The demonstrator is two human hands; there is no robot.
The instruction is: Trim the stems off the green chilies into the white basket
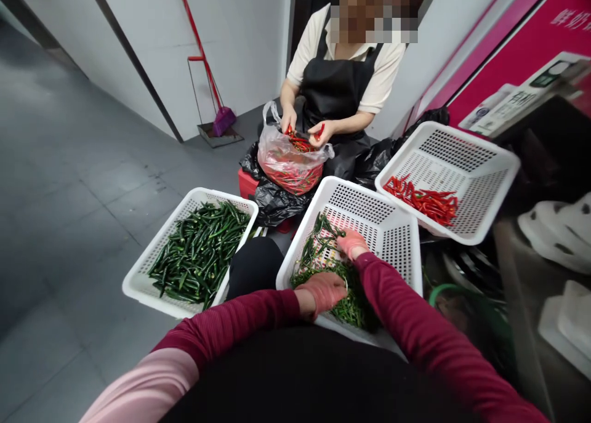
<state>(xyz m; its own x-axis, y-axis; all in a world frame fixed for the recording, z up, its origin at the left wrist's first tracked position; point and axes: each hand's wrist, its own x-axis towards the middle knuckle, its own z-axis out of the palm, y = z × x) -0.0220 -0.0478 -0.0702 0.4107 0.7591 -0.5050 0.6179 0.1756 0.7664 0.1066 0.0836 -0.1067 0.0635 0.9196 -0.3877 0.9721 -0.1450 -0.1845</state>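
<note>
Both my hands wear pink gloves over the middle white basket. My left hand is low on the basket's near side, over a heap of green stems; its fingers curl downward, and what they hold, if anything, is hidden. Farther right and forward, my right hand has its fingers closed at the end of some dark green chilies, which lie along the basket's left side. To the left, another white basket is filled with green chilies.
Across from me, a seated person in a black apron handles red chilies over a plastic bag. A white basket with red chilies is at the right. A broom and dustpan stand by the wall.
</note>
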